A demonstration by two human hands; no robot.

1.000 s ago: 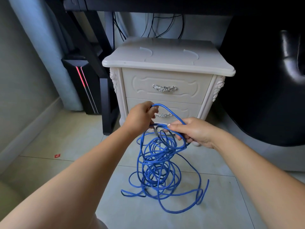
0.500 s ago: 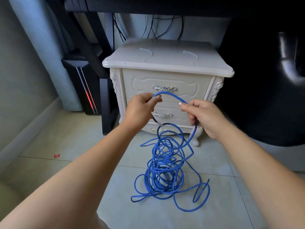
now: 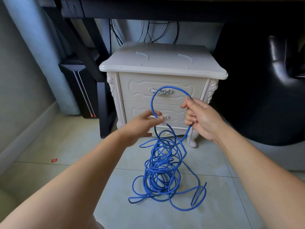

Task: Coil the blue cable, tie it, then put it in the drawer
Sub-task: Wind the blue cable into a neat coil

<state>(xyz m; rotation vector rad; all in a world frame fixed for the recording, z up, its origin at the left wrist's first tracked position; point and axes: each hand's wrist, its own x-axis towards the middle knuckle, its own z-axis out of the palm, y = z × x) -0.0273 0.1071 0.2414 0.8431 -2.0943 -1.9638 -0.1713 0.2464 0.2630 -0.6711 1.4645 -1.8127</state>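
A long blue round cable (image 3: 158,179) lies mostly as a loose tangle on the pale tiled floor (image 3: 222,204), just in front of a cream-white carved wooden nightstand (image 3: 161,63). From the heap, strands rise to the hands, and one open loop arcs up in front of the nightstand's face, crossing the silver handle of the top drawer (image 3: 137,90). Stray bights spread out to the right and left of the pile, flat on the tiles.

The right hand (image 3: 202,120) holds the right side of that loop: its grip is closed, fingers curled round the cable and the thumb pressed against it at the top, with the strand running down out of the fist towards the heap. The left hand (image 3: 140,127) reaches in at the lower left of the loop, in front of the lower drawer (image 3: 176,111). It is smeared by motion, the fingers look stretched forward at the cable, and I cannot tell whether that grip has caught the strand or only touches it.

Both drawers are pushed in flush. To the left of the nightstand stands a black computer tower with a lit stripe (image 3: 79,90); to the right is a black glossy leather chair (image 3: 267,96). Thin black wires (image 3: 148,30) hang behind the nightstand, and a small red scrap (image 3: 54,160) lies on the floor at the left.
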